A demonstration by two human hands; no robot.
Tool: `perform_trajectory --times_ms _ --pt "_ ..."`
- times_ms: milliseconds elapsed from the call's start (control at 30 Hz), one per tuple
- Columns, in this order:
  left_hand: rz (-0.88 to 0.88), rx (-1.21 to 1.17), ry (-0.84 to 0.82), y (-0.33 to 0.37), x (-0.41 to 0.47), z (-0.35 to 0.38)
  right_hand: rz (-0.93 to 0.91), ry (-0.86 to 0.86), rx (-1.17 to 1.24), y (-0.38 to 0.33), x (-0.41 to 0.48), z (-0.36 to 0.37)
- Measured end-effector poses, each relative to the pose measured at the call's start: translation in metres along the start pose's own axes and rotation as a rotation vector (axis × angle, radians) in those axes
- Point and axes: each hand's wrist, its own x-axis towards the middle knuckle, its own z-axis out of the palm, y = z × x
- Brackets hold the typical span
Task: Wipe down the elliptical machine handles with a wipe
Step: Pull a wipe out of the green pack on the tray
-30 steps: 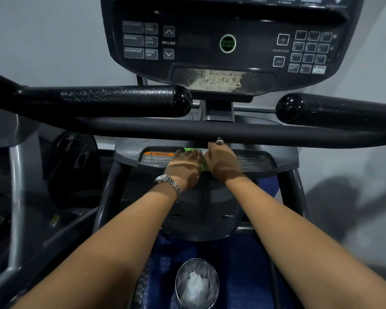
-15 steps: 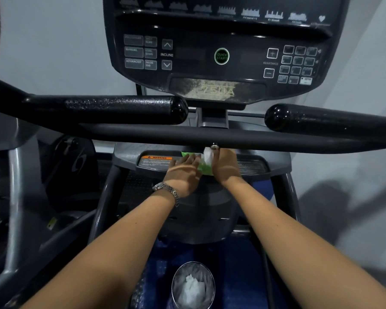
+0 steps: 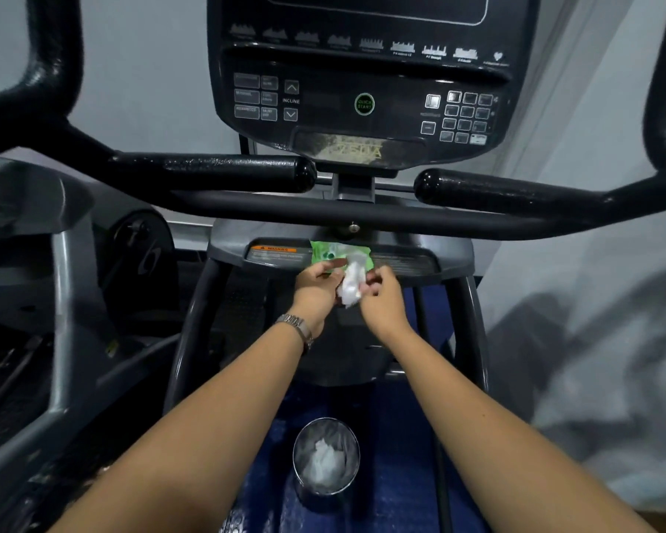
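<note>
- Looming over the person is the elliptical machine's dark console (image 3: pixel 362 105), its screen unlit, with a green round button at its middle.
- A second grey machine (image 3: pixel 58 302) stands close on the left side.
- The left handle (image 3: pixel 208 171) and right handle (image 3: pixel 516 194), both black, lie level beneath the console; their rounded ends face each other with the console post between them.
- A black crossbar (image 3: pixel 285 209) runs the full width just under the handles, between them and the hands below.
- A blue floor mat (image 3: pixel 397 428) lies under the arms.
- A grey surface (image 3: pixel 420 259) sits under the crossbar, bearing an orange warning label.
- A metal bin (image 3: pixel 325 475) stands on the mat between the forearms, crumpled white wipes inside.
- The left hand (image 3: pixel 316 292), wearing a metal wristwatch (image 3: pixel 297 325), has its fingers curled against the left side of the wipe.
- The right hand (image 3: pixel 383 305) pinches the wipe's right edge between thumb and fingers.
- A green wipe pack (image 3: pixel 322 253) lies on the surface, just beyond the hands.
- The white wipe (image 3: pixel 351 284) hangs bunched between both hands, well below the handles and touching neither.
</note>
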Motion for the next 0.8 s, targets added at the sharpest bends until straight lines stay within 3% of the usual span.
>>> perform_trajectory --times_ms 167,367,800 --pt "0.015 -0.001 -0.072 -0.002 -0.049 -0.005 0.031 -0.013 0.009 0.003 -0.041 -0.019" --pt "0.165 0.265 -0.029 -0.026 -0.112 0.002 0.008 0.103 0.088 0.002 -0.099 -0.047" --pt "0.238 0.132 0.046 -0.039 -0.254 0.008 -0.016 -0.037 0.102 -0.011 -0.210 -0.088"
